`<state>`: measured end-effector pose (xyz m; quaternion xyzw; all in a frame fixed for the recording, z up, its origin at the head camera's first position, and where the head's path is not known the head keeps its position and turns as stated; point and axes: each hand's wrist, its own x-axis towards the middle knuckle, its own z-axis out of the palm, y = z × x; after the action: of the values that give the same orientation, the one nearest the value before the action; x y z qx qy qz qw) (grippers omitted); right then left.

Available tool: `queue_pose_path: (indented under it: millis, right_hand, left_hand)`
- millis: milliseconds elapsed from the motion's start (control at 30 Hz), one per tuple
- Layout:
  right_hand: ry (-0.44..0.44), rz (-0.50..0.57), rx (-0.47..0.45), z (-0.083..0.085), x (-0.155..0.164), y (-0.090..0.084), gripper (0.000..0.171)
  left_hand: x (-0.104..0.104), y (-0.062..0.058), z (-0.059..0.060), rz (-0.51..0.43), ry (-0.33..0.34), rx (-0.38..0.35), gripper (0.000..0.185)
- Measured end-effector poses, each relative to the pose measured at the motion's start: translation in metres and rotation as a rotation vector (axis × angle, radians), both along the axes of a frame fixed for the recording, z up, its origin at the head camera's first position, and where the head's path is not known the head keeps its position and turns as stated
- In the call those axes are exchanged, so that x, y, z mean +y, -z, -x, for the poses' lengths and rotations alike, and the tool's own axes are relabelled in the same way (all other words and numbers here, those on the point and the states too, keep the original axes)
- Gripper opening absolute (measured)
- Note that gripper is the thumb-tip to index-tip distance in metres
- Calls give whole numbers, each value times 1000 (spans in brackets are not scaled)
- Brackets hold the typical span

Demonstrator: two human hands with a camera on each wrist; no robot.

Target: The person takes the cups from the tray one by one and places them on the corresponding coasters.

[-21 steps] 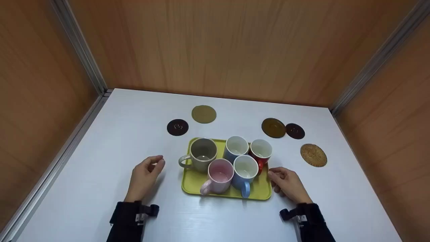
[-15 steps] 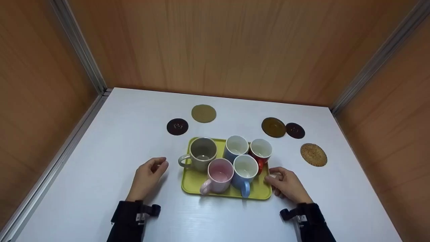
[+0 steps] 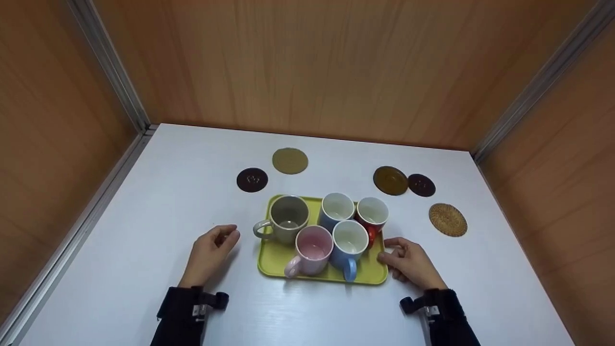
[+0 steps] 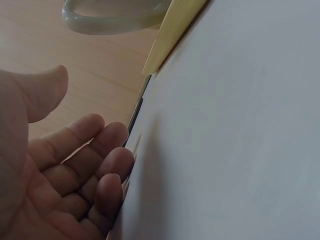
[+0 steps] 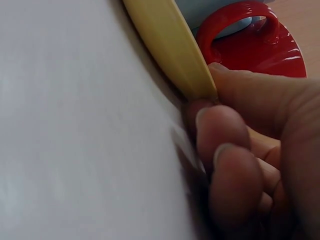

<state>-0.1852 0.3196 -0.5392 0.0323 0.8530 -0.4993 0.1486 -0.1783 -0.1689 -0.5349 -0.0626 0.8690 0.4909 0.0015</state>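
Note:
A yellow-green tray (image 3: 276,262) on the white table bears a grey mug (image 3: 287,221), a pink mug (image 3: 312,252), two blue mugs, one in front (image 3: 349,247) and one behind (image 3: 336,210), and a red mug (image 3: 371,215). My right hand (image 3: 413,264) pinches the tray's right edge. The right wrist view has the thumb over the rim (image 5: 170,45) and fingertips at its underside, close to the red mug's handle (image 5: 240,15). Left of the tray, my left hand (image 3: 206,254) holds nothing, fingers loosely bent; the left wrist view shows it apart from the tray's edge (image 4: 175,30).
Behind the tray lie an olive coaster (image 3: 290,161) and a dark coaster (image 3: 252,179). Farther right are a brown coaster (image 3: 390,180), a dark one (image 3: 422,185) and a woven one (image 3: 448,219). Wooden panels (image 3: 307,67) wall the table's back and sides.
My right thumb has moved left over the tray's rim, and the hand now pinches the edge. My left hand has shifted slightly right, nearer the tray. The mugs keep their places on the tray.

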Motion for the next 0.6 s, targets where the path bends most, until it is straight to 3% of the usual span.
queue_pose_path:
  millis: [267, 600]
  right_hand:
    - [-4, 26, 29, -1, 1, 2, 56]
    - [20, 36, 1, 1, 1, 3, 57]
  left_hand:
    - [1, 1, 0, 6, 0, 5, 41]
    - [1, 1, 0, 11, 1, -12, 42]
